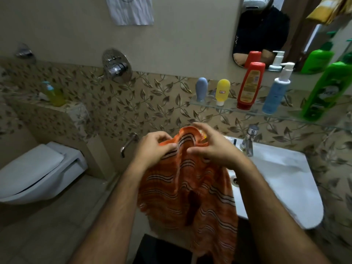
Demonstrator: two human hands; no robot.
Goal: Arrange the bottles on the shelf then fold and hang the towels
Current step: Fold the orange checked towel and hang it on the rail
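towel [187, 187]: orange w/ stripes, bunched, hanging over sink's left edge
bottles [250, 86]: five upright along glass shelf [230, 106]

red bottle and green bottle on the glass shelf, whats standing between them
In the head view, one blue pump bottle with a white pump stands between the red bottle and the green bottle on the glass shelf.
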